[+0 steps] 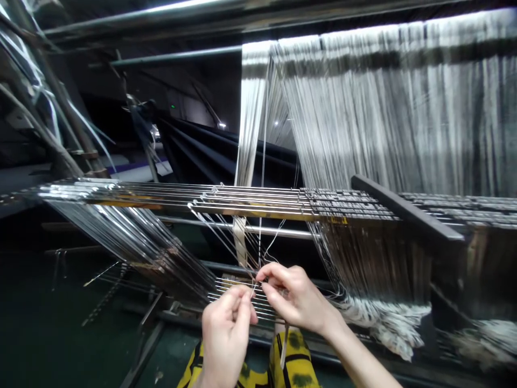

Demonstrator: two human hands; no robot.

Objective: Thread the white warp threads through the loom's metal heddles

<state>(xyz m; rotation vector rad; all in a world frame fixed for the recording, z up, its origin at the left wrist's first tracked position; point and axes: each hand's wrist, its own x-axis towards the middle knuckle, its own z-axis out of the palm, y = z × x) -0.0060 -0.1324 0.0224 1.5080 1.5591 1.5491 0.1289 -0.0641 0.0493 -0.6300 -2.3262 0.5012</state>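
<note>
My left hand (pixel 230 323) is closed in a pinch, with a thin white thread (pixel 253 293) at its fingertips. Just right of it, my right hand (pixel 297 296) is curled with thumb and index close together on the same fine thread. Both hands hover over a row of thin metal rods (pixel 270 311). Loose pale threads (pixel 260 237) come down from above to the right fingertips, and slanting heddle wires (pixel 218 231) end close by. Beneath the right hand hangs a narrow tan strip (pixel 285 347); whether the hand holds it I cannot tell.
Stacked heddle bars (pixel 258 202) cross the loom above my hands. A wide curtain of grey-white warp threads (pixel 363 118) hangs at right, with knotted bundles (pixel 391 320) below. Bunched metal heddles (pixel 133 231) slant at left. A dark flat bar (pixel 406 207) lies across the heddle bars.
</note>
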